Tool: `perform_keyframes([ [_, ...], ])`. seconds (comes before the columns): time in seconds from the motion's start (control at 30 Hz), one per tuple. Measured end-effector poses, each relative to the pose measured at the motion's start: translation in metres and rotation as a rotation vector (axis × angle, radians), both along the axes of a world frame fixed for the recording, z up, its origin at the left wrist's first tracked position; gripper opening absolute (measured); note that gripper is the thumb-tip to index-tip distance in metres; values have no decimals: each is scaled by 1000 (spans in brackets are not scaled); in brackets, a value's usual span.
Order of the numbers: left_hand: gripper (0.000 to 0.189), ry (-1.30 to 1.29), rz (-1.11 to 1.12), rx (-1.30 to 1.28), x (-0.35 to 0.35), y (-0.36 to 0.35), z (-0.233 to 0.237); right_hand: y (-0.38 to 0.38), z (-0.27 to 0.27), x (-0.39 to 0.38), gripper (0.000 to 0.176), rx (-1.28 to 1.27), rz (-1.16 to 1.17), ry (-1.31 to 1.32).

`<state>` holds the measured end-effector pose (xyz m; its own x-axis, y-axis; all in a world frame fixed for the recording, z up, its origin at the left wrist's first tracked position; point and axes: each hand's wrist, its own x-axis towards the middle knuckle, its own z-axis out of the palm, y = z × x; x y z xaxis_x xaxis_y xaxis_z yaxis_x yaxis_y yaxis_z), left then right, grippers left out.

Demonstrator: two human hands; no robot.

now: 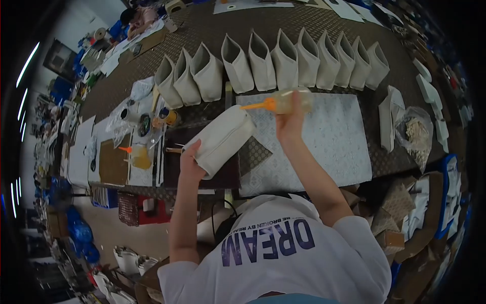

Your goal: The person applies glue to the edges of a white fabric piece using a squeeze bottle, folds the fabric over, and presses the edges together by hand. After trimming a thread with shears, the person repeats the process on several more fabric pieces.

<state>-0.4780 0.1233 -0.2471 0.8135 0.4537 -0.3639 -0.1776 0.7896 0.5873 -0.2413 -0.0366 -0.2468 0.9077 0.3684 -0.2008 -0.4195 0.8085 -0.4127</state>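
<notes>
A cream pouch (225, 139) is tilted above the table, with my left hand (191, 161) closed on its lower left end. In my right hand (291, 114) is a clear squeeze bottle (298, 101) with an orange nozzle. The nozzle points left, its tip at or very near the pouch's upper corner; whether they touch is too small to tell. Beneath lie a white patterned sheet (324, 142) and a dark board (172, 139). Behind the sheet stands a row of several open-topped cream pouches (260, 63).
To the left are a second orange-tipped bottle (140, 157), a small jar (168, 116) and a brown board (113, 162). On the right lie a flat cream piece (388, 121) and a plastic bag (415, 131). Another person (142, 19) sits at the far left.
</notes>
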Motion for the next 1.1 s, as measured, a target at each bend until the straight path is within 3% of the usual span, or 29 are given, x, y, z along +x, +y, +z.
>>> perform_keyframes([
  [0.07, 52, 0, 85, 1, 3, -20, 1, 35, -7, -9, 46, 102, 15, -23],
  [0.27, 51, -156, 163, -50, -5, -53, -1, 91, 8, -55, 68, -21, -28, 22],
  [0.33, 50, -131, 129, -67, -11, -52, -1, 116, -15, -55, 71, -110, -53, -107],
  [0.47, 50, -81, 25, -78, -22, -48, -2, 128, 7, -63, 74, -257, 12, -313],
  [0.57, 55, -59, 73, -53, -24, -43, 0, 134, 11, -65, 68, -73, 142, -287],
  [0.63, 55, -19, 120, -26, -25, -37, 14, 132, 26, -65, 49, 36, 137, -181],
  [0.73, 54, -214, 128, -136, -35, -7, 8, 125, 21, -33, 35, 253, 289, -111],
  [0.83, 58, -242, 257, -218, -43, 4, 21, 91, 53, -3, 33, 76, 322, -214],
  [0.93, 46, -115, 390, -201, -36, -2, 6, 66, 80, 9, 36, -69, 220, -287],
  [1.0, 45, -44, 482, -60, -26, -22, -3, 54, 84, 18, 43, -298, 175, -388],
  [1.1, 53, 56, 468, -29, -16, -48, -9, 42, 78, 27, 53, -492, 152, -742],
])
